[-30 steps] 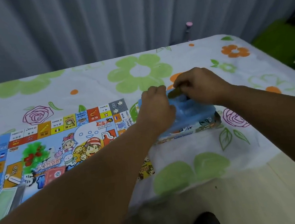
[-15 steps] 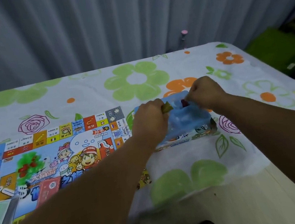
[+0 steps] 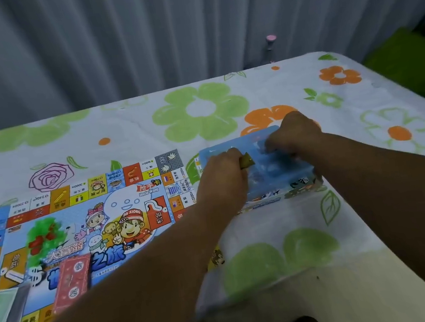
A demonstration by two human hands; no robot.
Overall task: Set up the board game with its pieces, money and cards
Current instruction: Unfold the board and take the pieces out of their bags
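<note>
On the table (image 3: 145, 121), just right of the board (image 3: 77, 220), the blue tray (image 3: 276, 173) sits in its box (image 3: 287, 194). My left hand (image 3: 222, 181) lies over the tray's left side and pinches a small olive piece (image 3: 246, 160). My right hand (image 3: 294, 133) curls over the tray's far edge; I cannot tell whether it holds anything. Red cards (image 3: 72, 278) and a green stack (image 3: 3, 313) lie on the board's near left.

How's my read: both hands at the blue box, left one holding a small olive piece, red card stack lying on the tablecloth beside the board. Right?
Not quite. The head view shows the red card stack lying on the board itself, not the tablecloth. The rest holds: left hand and right hand are at the blue box, the left holding a small olive piece.
</note>
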